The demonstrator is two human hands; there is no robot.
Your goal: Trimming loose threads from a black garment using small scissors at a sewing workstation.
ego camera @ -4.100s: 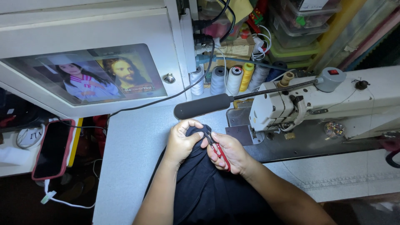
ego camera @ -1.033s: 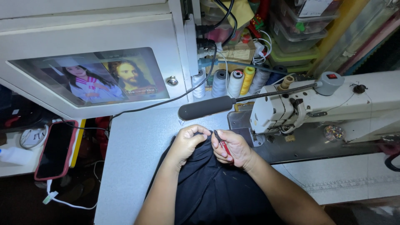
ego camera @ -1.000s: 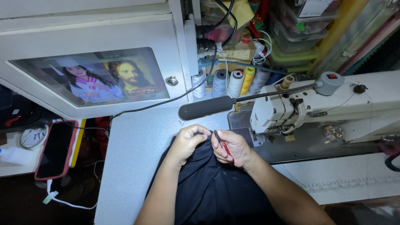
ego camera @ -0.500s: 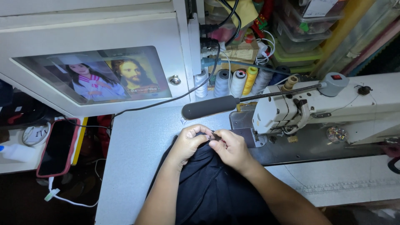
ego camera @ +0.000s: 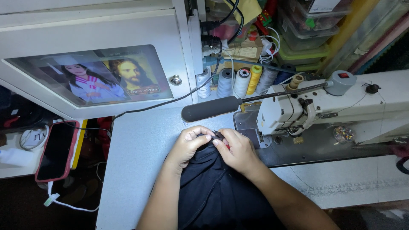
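I'm pinching the black fabric (ego camera: 213, 187) edge in both grips: left hand (ego camera: 187, 147) closed on the fold, right hand (ego camera: 238, 151) closed, possibly holding a red-handled snipper (ego camera: 227, 146). Blade sitting beside my left fingertips; a slip risks nicking cloth or skin.

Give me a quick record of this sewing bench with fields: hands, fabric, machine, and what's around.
left hand: pinching the black fabric's top edge
right hand: on the same edge, a small red-handled tool mostly hidden under it
black fabric: bunched on the table
sewing machine: right of the hands
lamp: above the hands
thread spools: behind
phone: far left
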